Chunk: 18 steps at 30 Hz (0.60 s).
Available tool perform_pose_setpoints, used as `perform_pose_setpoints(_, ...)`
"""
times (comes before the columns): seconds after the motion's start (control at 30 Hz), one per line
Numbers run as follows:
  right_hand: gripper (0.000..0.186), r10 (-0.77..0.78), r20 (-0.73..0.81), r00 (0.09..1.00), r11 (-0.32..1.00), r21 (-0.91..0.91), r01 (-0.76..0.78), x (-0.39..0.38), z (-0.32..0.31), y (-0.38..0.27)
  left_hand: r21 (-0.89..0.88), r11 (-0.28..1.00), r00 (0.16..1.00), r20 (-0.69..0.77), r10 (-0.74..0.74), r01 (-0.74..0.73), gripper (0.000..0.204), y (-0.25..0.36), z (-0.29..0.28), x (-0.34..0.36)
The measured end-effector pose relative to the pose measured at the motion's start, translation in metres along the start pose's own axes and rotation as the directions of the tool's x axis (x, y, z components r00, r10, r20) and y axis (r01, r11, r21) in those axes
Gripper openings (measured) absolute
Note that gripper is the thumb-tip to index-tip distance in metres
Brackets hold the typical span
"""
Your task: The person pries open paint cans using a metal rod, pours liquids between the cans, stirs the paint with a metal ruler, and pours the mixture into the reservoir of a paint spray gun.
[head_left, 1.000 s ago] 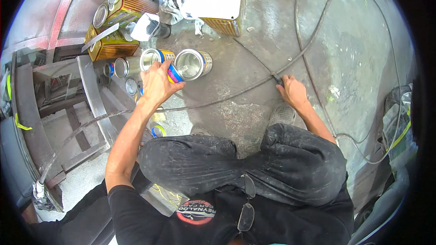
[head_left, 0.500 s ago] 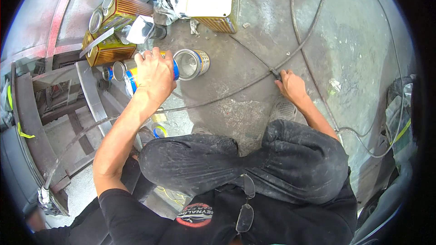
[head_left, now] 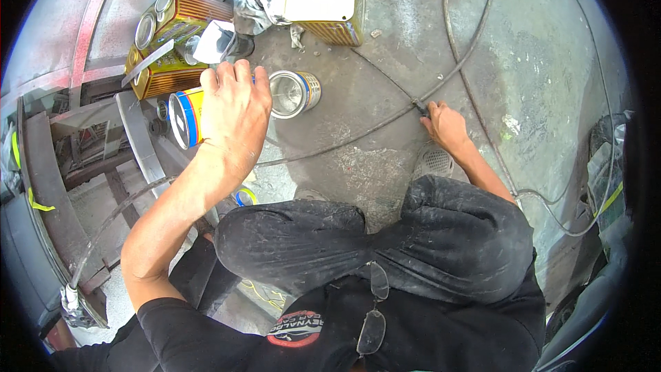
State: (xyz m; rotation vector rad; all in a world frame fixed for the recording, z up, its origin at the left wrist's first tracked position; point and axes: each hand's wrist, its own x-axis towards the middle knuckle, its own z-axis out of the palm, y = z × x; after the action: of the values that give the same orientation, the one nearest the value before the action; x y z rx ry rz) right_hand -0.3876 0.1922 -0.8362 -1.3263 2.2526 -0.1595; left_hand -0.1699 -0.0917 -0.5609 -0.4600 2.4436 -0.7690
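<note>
My left hand is wrapped over a yellow and blue tin can, which lies tipped on its side in the air, one flat end facing left. Its other end is hidden behind my fingers, close beside an open round can standing on the floor. That open can has a greyish inside and a blue-edged label. Out to the right, my right hand is closed on a short, dark, handle-like piece, right beside the hose; its exact kind is unclear.
A dark hose crosses the floor and loops at the right. Gold rectangular tins stand at the left near a white cup and a crumpled rag. Another large tin is at the back. A metal frame edges the left.
My left hand has risen slightly and rolled the yellow and blue can, so its flat left end shows more. The right hand stays nearly in place on the dark piece.
</note>
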Motion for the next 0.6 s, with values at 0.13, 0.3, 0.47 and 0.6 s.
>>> perform_pose_setpoints(0.13,0.035,0.013,-0.011,1.000,1.000,0.020,-0.013,-0.001,0.001,-0.001,0.007,1.000,1.000,-0.022,-0.001,0.001,0.054,0.003,0.001,-0.002)
perform_pose_setpoints(0.3,0.035,0.012,-0.031,0.999,1.000,0.016,-0.012,-0.001,0.003,-0.001,-0.199,0.979,0.998,-0.029,-0.057,0.051,0.076,0.010,0.049,0.020)
perform_pose_setpoints(0.47,0.035,0.029,0.003,1.000,0.999,-0.014,-0.029,-0.006,0.006,-0.002,-0.415,0.909,0.993,-0.088,-0.085,0.041,0.078,0.022,0.089,0.019)
perform_pose_setpoints(0.6,0.038,0.000,-0.023,1.000,1.000,-0.014,0.000,0.003,-0.001,-0.004,-0.519,0.845,0.978,-0.072,-0.195,0.130,0.083,0.004,0.082,0.010)
